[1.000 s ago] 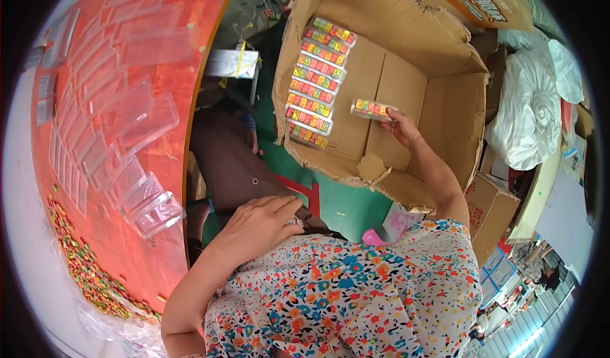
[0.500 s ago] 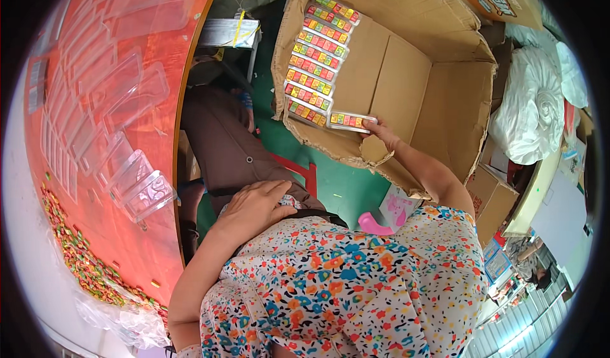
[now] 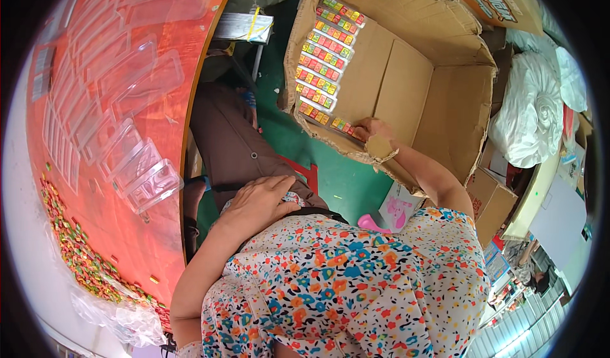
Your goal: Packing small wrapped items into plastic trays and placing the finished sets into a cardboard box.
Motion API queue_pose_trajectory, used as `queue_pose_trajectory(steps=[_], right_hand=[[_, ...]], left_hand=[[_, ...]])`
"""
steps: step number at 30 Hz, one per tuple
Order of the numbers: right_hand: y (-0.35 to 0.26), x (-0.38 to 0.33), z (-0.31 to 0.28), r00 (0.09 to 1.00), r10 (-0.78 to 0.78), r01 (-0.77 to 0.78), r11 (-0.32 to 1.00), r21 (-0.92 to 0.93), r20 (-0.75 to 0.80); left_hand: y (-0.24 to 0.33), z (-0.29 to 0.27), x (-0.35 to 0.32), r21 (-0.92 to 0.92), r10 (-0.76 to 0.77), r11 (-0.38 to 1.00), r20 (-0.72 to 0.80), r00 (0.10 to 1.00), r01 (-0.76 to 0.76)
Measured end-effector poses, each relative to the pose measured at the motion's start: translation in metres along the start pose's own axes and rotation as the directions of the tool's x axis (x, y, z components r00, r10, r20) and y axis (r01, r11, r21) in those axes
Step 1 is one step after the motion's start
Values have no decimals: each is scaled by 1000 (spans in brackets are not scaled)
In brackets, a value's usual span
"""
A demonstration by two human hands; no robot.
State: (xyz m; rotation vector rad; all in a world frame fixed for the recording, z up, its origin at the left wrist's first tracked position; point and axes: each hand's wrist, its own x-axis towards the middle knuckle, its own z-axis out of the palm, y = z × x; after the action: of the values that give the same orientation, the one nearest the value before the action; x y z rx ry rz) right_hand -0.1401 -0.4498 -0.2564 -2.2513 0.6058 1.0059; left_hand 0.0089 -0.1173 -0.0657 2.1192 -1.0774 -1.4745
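My right hand (image 3: 375,129) reaches into an open cardboard box (image 3: 452,97). Its fingers are closed on the right end of a clear plastic tray of small coloured blocks (image 3: 342,126), low against the near wall. The hand covers part of that tray. Along the box's left side lies a column of similar filled trays (image 3: 321,59), their blocks red, yellow and green. My left hand (image 3: 259,202) lies flat on my lap by the waist, fingers stretched out, holding nothing.
On the red table (image 3: 166,243) at left are several clear empty trays (image 3: 143,167) and a heap of loose coloured blocks (image 3: 89,256). A bundle with a yellow strap (image 3: 244,26) is beyond my knees. White plastic bags (image 3: 530,107) stand right of the box.
My right hand has moved slightly left and down with the tray, which now sits lower by the near wall and shows less. My left hand stays on my lap.
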Motion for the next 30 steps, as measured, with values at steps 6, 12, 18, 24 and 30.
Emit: queue_pose_trajectory(steps=[6,12,18,24,30], right_hand=[[-9,14,0,996,-77,79,996,-35,39],[29,29,2,982,-190,191,979,74,-16],[47,78,-73,919,-137,320,806,498,-369],[-163,-5,-163,523,-354,747,629,217,-775],[-357,-75,-113,88,-984,850,155,-504,-154]], left_hand=[[-4,8,-8,1,6,1000,-42,999,-6],[-4,9,-13,-69,83,994,-45,996,-86],[-14,17,-64,-244,153,939,-335,930,-243],[-23,40,-154,-206,-23,935,-847,530,-289],[-46,65,-206,-97,-118,984,-983,138,146]])
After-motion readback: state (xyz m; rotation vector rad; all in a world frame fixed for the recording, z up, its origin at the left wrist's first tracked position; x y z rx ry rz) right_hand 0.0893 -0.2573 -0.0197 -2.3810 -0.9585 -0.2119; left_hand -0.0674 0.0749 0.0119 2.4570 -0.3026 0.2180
